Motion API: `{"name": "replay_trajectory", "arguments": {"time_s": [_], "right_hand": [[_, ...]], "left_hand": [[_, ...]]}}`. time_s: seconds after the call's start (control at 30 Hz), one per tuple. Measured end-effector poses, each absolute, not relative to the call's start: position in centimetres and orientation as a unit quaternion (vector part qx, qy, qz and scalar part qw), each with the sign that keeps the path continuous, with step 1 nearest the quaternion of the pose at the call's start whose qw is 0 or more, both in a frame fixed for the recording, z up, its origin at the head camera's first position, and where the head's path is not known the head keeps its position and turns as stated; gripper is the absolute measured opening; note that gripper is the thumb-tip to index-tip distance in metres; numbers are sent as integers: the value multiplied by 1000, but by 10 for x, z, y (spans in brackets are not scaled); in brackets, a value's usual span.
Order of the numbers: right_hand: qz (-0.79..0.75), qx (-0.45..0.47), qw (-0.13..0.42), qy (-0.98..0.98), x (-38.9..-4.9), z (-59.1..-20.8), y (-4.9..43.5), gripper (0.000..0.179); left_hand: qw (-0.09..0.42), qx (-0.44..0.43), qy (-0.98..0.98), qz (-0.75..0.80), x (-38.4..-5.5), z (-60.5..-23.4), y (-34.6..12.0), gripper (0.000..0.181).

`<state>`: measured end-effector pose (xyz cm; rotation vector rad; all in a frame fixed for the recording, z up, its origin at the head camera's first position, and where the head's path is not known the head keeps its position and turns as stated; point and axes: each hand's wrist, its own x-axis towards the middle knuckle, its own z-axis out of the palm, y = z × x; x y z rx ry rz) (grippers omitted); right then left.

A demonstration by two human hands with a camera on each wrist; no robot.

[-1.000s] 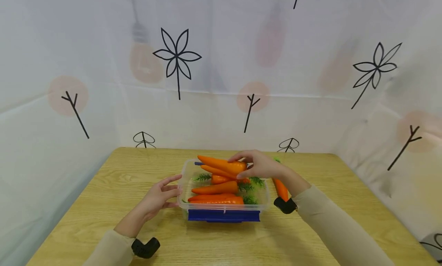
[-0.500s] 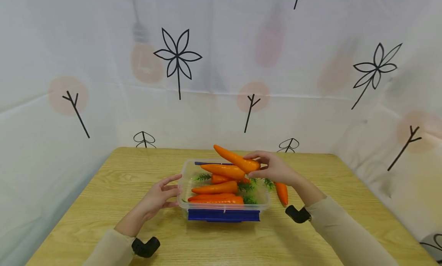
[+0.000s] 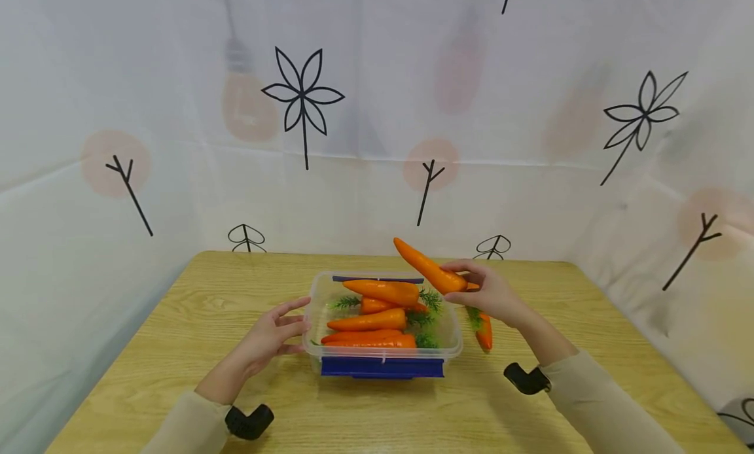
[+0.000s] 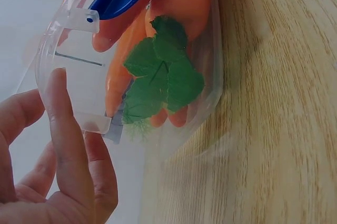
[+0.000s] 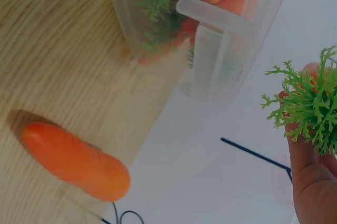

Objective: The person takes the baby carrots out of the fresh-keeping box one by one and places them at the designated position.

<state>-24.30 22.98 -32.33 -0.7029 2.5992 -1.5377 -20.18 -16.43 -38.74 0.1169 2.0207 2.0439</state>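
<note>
My right hand [image 3: 491, 296] grips an orange carrot [image 3: 425, 263] by its thick end, above the right back corner of a clear plastic container [image 3: 315, 310]. The carrot's narrow tip points up and to the left. Its frilly green leaves [image 5: 310, 103] show beside the fingers in the right wrist view. Several more carrots [image 3: 379, 290] lie inside the container, some with green tops [image 3: 427, 339]. Against the container's left wall rest the extended fingers of my left hand [image 3: 268, 339]; the left wrist view shows the fingers [image 4: 68, 129] touching the clear plastic.
One carrot [image 5: 76, 161] lies on the wooden table [image 3: 235, 310], to the right of the container. A blue latch [image 3: 383, 367] hangs on the container's front. Behind the table stands a white patterned cloth [image 3: 377, 199].
My right hand has lifted the carrot from the pile in the container and carried it right, its tip tilting upward. The left hand has stayed against the container.
</note>
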Motion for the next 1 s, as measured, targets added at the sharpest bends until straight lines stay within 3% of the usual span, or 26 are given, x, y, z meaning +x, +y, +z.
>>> {"name": "replay_trajectory", "arguments": {"time_s": [1.0], "right_hand": [[-523, -139, -72, 838, -228, -361, 286, 53]], "left_hand": [[130, 37, 697, 705, -202, -389, -163, 58]]}}
